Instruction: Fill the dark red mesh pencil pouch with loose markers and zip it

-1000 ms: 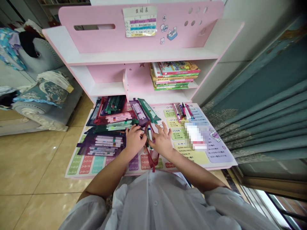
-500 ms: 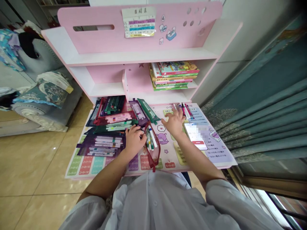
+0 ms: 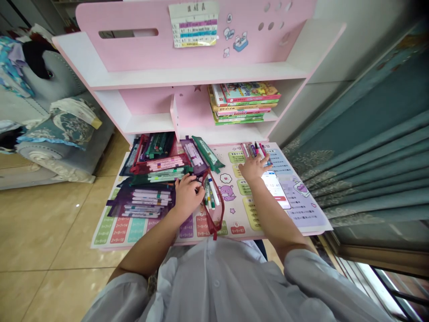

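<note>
My left hand (image 3: 186,194) grips the rim of a red mesh pencil pouch (image 3: 213,213) that lies open on the pink desk (image 3: 234,210), with several markers (image 3: 210,192) inside it. My right hand (image 3: 254,167) is stretched out to the far right of the desk, fingers curled onto a loose row of coloured markers (image 3: 255,149). Whether it has one in its fingers I cannot tell. A phone (image 3: 275,189) with a lit screen lies just beside my right wrist.
Several filled pouches of markers (image 3: 150,179) are piled on the desk's left half. A printed mat (image 3: 301,203) covers the desktop. Books (image 3: 243,103) are stacked in the shelf's right bay. A sofa (image 3: 50,120) stands at left, a teal curtain (image 3: 368,147) at right.
My right hand left the open pouch and reached right and away to the loose markers. My left hand stayed on the pouch's rim.
</note>
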Action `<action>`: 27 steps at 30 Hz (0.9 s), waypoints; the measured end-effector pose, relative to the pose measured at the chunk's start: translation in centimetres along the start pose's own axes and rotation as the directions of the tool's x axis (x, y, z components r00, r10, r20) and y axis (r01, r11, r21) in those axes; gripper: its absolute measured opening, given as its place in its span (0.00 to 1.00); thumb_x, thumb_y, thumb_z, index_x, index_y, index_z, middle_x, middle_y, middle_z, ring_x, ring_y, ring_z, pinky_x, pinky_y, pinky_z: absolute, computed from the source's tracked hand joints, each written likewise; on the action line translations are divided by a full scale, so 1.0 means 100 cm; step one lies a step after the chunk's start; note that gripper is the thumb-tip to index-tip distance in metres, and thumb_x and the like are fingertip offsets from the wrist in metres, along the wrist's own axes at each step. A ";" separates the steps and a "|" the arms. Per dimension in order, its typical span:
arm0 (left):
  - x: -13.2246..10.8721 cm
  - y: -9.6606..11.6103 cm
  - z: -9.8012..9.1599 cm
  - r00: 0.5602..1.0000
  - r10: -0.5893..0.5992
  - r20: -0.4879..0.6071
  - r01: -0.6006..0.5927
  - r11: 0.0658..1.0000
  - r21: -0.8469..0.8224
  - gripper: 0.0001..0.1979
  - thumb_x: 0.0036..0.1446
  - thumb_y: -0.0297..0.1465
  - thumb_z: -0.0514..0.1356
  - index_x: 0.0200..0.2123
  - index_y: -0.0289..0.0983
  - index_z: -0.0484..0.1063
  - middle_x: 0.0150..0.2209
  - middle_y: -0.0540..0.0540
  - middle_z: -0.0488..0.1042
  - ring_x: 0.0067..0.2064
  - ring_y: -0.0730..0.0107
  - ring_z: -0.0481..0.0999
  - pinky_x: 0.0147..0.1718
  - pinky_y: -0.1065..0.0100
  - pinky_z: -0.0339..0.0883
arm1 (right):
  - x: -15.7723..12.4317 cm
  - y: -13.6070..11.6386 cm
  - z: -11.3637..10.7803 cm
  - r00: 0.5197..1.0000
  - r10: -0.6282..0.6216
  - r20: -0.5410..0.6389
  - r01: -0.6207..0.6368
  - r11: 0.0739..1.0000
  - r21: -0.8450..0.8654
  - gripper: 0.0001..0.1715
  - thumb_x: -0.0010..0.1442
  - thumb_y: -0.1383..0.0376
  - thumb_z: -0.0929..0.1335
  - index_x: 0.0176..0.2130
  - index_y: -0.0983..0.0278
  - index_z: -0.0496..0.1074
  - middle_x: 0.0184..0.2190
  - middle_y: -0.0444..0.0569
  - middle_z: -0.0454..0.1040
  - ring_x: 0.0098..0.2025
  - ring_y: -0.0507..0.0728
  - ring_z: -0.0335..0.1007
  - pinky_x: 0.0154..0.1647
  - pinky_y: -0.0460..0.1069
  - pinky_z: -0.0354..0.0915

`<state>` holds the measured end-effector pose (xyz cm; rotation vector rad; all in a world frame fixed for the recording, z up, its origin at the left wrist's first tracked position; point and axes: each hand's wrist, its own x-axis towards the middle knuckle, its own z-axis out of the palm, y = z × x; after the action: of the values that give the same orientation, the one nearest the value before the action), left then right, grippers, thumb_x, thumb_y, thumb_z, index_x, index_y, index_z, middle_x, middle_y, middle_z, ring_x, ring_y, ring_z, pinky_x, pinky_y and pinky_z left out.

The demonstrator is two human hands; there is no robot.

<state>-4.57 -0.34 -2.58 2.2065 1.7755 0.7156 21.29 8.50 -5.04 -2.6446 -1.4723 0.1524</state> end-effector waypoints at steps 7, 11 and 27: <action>0.000 -0.001 0.000 1.000 0.006 0.001 -0.006 1.000 0.002 0.09 0.55 0.30 0.60 0.23 0.40 0.74 0.52 0.45 0.79 0.62 0.49 0.69 0.62 0.41 0.55 | 0.002 0.001 0.000 0.999 0.034 0.012 -0.034 0.999 0.008 0.30 0.61 0.63 0.61 0.59 0.74 0.68 0.70 0.66 0.48 0.73 0.78 0.23 0.67 0.78 0.36; 0.000 -0.002 0.001 1.000 0.007 0.007 -0.007 1.000 -0.002 0.09 0.55 0.30 0.60 0.23 0.40 0.74 0.52 0.45 0.79 0.62 0.49 0.69 0.62 0.40 0.55 | 0.003 0.001 -0.002 0.999 0.039 0.022 -0.040 0.999 0.022 0.31 0.62 0.63 0.60 0.61 0.73 0.66 0.70 0.65 0.47 0.73 0.78 0.24 0.66 0.78 0.36; 0.000 0.000 -0.001 1.000 0.002 0.013 -0.002 1.000 0.001 0.09 0.55 0.30 0.59 0.23 0.40 0.75 0.52 0.45 0.79 0.62 0.49 0.69 0.62 0.41 0.55 | 0.009 0.005 0.001 0.999 0.044 0.011 -0.044 0.999 -0.009 0.30 0.60 0.65 0.60 0.57 0.75 0.71 0.69 0.66 0.50 0.74 0.76 0.25 0.66 0.78 0.40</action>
<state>-4.65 -0.37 -2.47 2.2087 1.7680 0.6990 22.14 9.02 -5.28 -2.6888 -1.4217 0.1658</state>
